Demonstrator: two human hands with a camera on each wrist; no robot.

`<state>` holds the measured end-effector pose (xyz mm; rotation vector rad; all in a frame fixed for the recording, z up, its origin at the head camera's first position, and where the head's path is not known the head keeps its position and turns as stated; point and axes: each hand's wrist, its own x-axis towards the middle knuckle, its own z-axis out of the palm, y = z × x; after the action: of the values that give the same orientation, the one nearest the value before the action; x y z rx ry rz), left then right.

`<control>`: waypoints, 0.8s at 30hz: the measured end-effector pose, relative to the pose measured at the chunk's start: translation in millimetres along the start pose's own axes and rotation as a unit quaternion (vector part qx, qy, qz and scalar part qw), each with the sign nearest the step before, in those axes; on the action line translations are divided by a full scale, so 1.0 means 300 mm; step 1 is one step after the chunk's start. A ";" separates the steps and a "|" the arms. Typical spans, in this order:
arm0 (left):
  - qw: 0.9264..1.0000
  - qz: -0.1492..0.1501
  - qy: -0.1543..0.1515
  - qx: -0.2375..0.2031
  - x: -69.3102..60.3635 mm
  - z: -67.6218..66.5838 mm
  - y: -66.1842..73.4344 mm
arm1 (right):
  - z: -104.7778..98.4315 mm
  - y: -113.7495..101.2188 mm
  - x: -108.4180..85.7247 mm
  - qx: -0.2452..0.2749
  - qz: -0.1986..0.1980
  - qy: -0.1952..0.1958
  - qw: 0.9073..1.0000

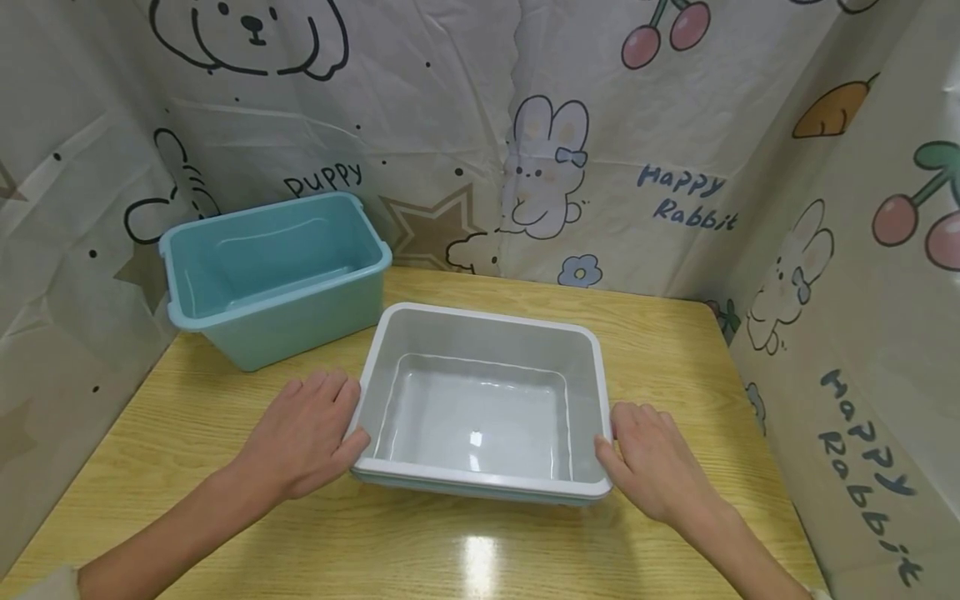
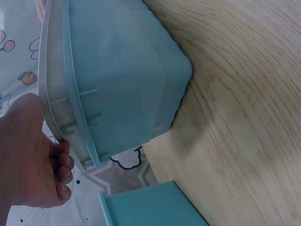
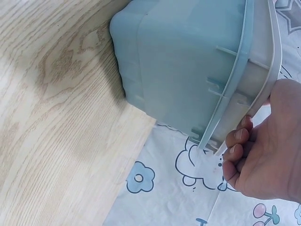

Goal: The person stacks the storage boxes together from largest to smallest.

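A grey-white plastic storage bin (image 1: 487, 417) sits nested inside a light blue bin (image 2: 124, 70) on the table. In the head view only a thin strip of the blue bin shows under the front rim. My left hand (image 1: 303, 433) grips the grey-white bin's left rim, thumb on top and fingers curled below. At the opposite end, my right hand (image 1: 652, 462) holds the right rim in the same way. Both wrist views show the white rim standing a little above the blue one. The grey-white bin has nothing inside.
Behind and to the left stands another teal bin (image 1: 300, 329), its inside bare, close to the back curtain. Printed fabric curtains (image 1: 442, 117) enclose the wooden table (image 1: 675, 358) at the back and on both sides.
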<state>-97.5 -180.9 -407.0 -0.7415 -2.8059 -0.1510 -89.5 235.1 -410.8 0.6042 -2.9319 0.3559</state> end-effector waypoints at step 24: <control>1.000 -0.007 -0.010 -0.003 -0.008 -0.003 0.001 | 0.001 0.002 -0.004 0.003 0.007 -0.009 1.000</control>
<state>-95.2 -181.8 -406.8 -0.7286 -2.8317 -0.1548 -88.6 235.9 -411.3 0.5899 -2.9547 0.3641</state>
